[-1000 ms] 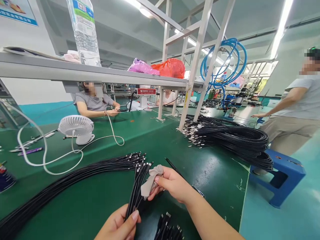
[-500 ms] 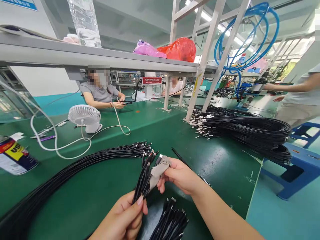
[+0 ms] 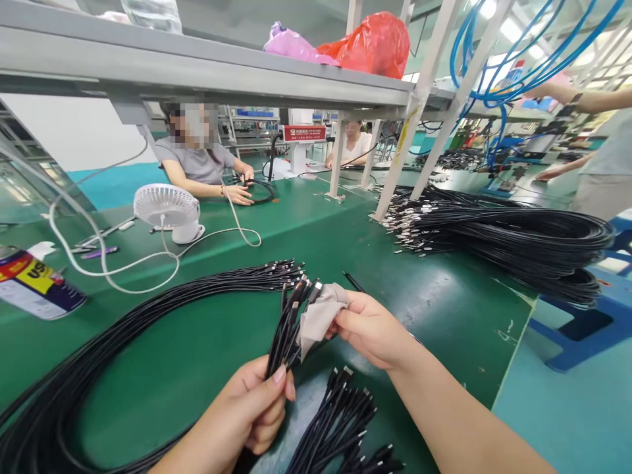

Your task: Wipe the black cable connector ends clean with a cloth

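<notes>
A bunch of black USB cables (image 3: 281, 336) is gripped in my left hand (image 3: 257, 405), its metal-tipped plugs fanning upward. My right hand (image 3: 370, 329) pinches a beige-grey cloth (image 3: 320, 318), which lies against the plugs at the right side of the bunch. How far the cloth wraps round a plug is hidden. Just beyond, a long bundle of black cables (image 3: 197, 289) curves across the green table with its plugs towards the bunch. Below my right hand lies another group of cable ends (image 3: 336, 421).
A large coil of black cables (image 3: 498, 230) lies at the right by the shelf post (image 3: 402, 145). A white fan (image 3: 168, 209) and a spray can (image 3: 37, 283) stand at the left. Co-workers sit across the table (image 3: 237, 230); a blue stool (image 3: 577, 322) is at the right.
The view has tipped down and shifted slightly left. My right hand still pinches the cloth at the plugs, and the cloth shows more spread out. The seated co-worker's hands have moved apart over a cable loop.
</notes>
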A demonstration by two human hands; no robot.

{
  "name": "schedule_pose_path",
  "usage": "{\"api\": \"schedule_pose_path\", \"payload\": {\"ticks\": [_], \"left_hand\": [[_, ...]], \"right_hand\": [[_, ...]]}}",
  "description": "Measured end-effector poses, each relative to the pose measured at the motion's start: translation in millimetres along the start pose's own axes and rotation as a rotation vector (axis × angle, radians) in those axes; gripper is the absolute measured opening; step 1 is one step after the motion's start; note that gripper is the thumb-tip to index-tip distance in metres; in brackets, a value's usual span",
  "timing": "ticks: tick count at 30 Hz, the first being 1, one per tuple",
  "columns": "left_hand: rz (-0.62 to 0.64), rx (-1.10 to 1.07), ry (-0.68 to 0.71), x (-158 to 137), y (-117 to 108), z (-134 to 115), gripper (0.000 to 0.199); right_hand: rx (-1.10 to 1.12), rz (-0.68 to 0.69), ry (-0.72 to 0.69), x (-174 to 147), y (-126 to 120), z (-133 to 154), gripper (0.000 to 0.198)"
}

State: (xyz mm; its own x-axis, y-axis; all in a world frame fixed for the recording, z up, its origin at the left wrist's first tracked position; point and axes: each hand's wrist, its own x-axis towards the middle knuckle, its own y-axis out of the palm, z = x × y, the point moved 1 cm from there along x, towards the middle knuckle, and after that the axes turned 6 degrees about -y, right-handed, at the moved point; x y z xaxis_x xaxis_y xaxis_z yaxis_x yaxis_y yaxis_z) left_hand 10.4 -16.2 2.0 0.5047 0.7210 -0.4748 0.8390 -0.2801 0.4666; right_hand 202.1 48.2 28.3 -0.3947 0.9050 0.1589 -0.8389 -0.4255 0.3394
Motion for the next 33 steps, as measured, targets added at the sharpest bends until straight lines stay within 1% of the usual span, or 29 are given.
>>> {"api": "schedule_pose_path", "payload": {"ticks": [3,8,15,20,23,29,33], "left_hand": [[0.011,-0.014,0.008,1.4,-0.2,-0.6,0.045],[-0.001,-0.024,0.013,2.1,2.0,-2.4,0.044],[-0.017,-0.024,0.017,0.8,2.0,-3.3,0.043],[-0.024,-0.033,0.010,0.7,2.4,-3.8,0.044],[-0.030,-0.031,0.001,1.2,3.6,-4.6,0.044],[-0.024,-0.025,-0.009,0.6,4.9,-6.2,0.045],[-0.027,-0.022,-0.014,1.0,4.1,-5.3,0.045]], "right_hand": [[-0.019,-0.036,-0.012,1.5,-1.8,0.3,0.032],[-0.059,-0.078,-0.001,2.2,-5.7,2.1,0.027],[-0.047,-0.038,0.037,4.3,-6.9,-1.1,0.018],[-0.021,-0.080,0.079,4.8,-4.8,-0.5,0.017],[0.008,-0.081,0.102,4.6,-5.4,-1.5,0.016],[0.024,-0.073,0.089,6.0,-4.2,-1.0,0.010],[-0.015,-0.095,0.065,6.1,-4.3,2.6,0.011]]}}
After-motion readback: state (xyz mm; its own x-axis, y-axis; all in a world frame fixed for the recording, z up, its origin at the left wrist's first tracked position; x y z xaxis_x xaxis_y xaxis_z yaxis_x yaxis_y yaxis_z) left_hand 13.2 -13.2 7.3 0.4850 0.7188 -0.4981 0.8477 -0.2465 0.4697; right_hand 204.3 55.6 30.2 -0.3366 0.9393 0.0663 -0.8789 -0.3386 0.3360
